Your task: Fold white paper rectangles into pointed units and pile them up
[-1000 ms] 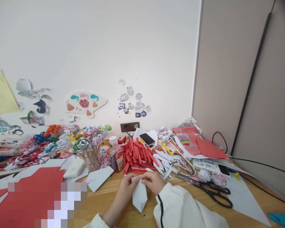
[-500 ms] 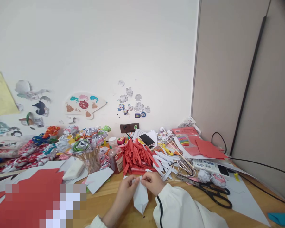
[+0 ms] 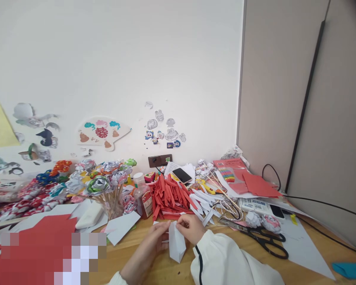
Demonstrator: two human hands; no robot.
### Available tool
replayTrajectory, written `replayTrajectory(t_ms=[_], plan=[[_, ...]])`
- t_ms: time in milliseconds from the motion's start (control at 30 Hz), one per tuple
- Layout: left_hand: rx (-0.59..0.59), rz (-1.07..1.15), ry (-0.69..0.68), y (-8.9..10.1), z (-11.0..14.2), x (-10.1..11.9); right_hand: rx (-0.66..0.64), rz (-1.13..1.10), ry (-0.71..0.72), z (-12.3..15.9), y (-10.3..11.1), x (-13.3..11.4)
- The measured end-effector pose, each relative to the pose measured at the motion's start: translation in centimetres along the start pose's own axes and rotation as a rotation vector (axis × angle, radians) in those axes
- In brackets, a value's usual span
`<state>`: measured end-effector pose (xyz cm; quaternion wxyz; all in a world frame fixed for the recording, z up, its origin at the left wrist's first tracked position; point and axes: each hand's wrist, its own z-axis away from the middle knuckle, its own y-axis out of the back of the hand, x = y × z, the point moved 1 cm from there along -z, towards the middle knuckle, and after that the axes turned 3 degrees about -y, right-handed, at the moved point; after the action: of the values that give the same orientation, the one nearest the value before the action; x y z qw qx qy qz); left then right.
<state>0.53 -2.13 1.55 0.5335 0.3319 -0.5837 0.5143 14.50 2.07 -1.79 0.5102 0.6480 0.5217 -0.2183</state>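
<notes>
A folded piece of white paper [image 3: 177,244] hangs between my two hands just above the wooden table, its pointed end toward me. My right hand [image 3: 192,228] pinches its upper right edge between thumb and fingers. On the other side my left hand [image 3: 158,236] has thumb and fingers closed at the paper's upper left edge; some of its fingers are hidden behind the sheet. Just beyond my hands lies a heap of folded red paper strips [image 3: 170,196], with folded white paper strips [image 3: 203,204] to its right.
Black-handled scissors [image 3: 267,239] lie at the right near a white sheet [image 3: 305,245]. Paper flowers on sticks [image 3: 102,186] stand at the left beside a bottle [image 3: 141,198]. Red sheets [image 3: 44,225] cover the left front. A phone [image 3: 182,175] rests at the back.
The white paper has turned slightly and its lower tip has risen a little. My left hand has shifted slightly left and down along its edge. The camera view has drifted slightly right.
</notes>
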Motion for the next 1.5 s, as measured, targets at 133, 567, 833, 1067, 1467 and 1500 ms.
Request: replayTrajectory(t_ms=[133,567,833,1067,1467,1500], plan=[[0.015,0.01,0.003,0.0,-0.3,-0.3,0.004,0.01,0.0,0.1,-0.2,0.0],[-0.002,0.031,-0.022,0.3,-0.8,-1.3,0.035,0.031,-0.052,0.2,-0.2,0.2],[0.074,-0.117,-0.087,1.6,-2.5,-2.0,-0.009,-0.105,-0.082,-0.1,0.0,0.0],[0.08,-0.198,-0.086,0.9,-1.9,-0.9,0.02,-0.075,-0.075,-0.1,0.0,0.2],[-0.02,0.029,0.0,1.0,-1.1,-0.6,0.046,-0.133,-0.072,-0.1,0.1,-0.4],[-0.021,0.011,0.012,1.0,-1.2,-0.6,0.048,-0.133,-0.073,-0.1,0.1,-0.5]])
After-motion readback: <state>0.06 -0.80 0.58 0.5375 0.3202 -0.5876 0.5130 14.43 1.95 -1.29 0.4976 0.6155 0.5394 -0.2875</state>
